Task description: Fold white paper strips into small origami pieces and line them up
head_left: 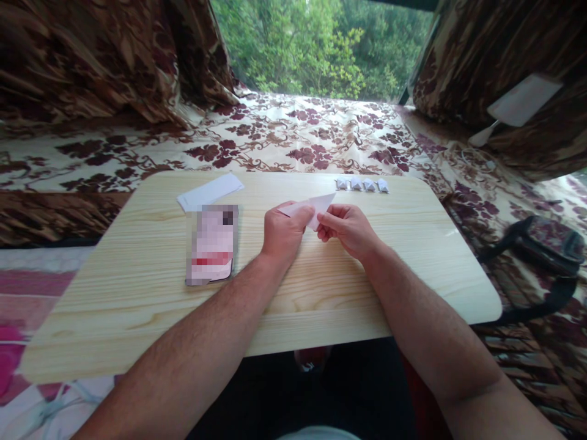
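Observation:
A folded sheet of white paper (322, 206) with a pointed corner is held above the middle of the table. My left hand (285, 229) grips its left part, the thumb lying on top. At the lower right edge of the paper, my right hand (346, 227) pinches it between thumb and fingers. Behind my hands, several small folded white paper pieces (356, 184) stand in a row near the far edge. To the left lie a phone (213, 244), blurred out in part, and a stack of white paper strips (211, 192).
The light wooden table (321, 299) has rounded corners. Beyond it, a floral cloth (302, 131) covers a ledge under the window. A white lamp (525, 101) is at the right, above a dark bag (553, 244). Patterned curtains (114, 55) hang at both sides.

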The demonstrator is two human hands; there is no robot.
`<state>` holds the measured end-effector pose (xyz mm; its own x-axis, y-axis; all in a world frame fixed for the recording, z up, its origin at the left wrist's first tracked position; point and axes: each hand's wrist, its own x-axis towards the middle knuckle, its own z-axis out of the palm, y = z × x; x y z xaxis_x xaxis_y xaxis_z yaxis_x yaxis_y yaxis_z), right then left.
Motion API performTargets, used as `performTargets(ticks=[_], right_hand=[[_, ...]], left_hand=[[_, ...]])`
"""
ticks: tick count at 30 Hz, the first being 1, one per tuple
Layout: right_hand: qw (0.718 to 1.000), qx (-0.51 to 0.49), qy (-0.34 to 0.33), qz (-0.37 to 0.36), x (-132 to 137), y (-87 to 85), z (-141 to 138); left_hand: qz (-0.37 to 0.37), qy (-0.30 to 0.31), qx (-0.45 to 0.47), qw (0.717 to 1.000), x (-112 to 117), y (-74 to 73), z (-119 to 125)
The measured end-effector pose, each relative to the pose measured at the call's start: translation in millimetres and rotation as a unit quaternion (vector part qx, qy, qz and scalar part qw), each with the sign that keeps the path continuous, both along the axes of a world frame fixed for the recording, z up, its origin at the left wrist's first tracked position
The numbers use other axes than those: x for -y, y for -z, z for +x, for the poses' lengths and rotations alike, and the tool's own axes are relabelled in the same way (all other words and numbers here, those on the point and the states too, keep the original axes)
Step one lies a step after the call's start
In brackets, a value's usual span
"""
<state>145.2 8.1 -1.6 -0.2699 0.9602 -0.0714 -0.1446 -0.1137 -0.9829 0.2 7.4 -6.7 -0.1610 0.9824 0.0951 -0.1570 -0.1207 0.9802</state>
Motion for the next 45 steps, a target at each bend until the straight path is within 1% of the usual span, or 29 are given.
performTargets(ticks=[5,9,21,29,36,41,45], right_hand=[[1.000,0.012,0.003,-0.013,1,-0.7,-1],[0.999,0.029,0.001,-0.023,2,-0.9,-1],[0.999,0.025,-0.013,-0.022,3,-3.4,-1],[0.999,0.031,-0.019,-0.013,3,-3.6,-1],[0.999,0.032,-0.024,-0.011,3,-4.3,0],[0.998,0.054,-0.036,-0.026,5,-6.2,-1],[0.997,0.060,-0.035,-0.019,5,-7.0,-2]], left_hand=[[0.011,-0.009,-0.037,0.999,2,-4.0,-2],[0.013,-0.017,-0.060,0.998,2,-3.4,-3],[0.009,-0.005,-0.041,0.999,-1,1.2,-3],[0.009,-0.009,-0.019,1.000,-3,6.3,-3],[0.005,-0.012,-0.025,1.000,-1,3.3,-2],[0.005,-0.022,-0.039,0.999,0,-0.7,-2],[0.008,-0.025,-0.048,0.998,0,-0.6,-3]])
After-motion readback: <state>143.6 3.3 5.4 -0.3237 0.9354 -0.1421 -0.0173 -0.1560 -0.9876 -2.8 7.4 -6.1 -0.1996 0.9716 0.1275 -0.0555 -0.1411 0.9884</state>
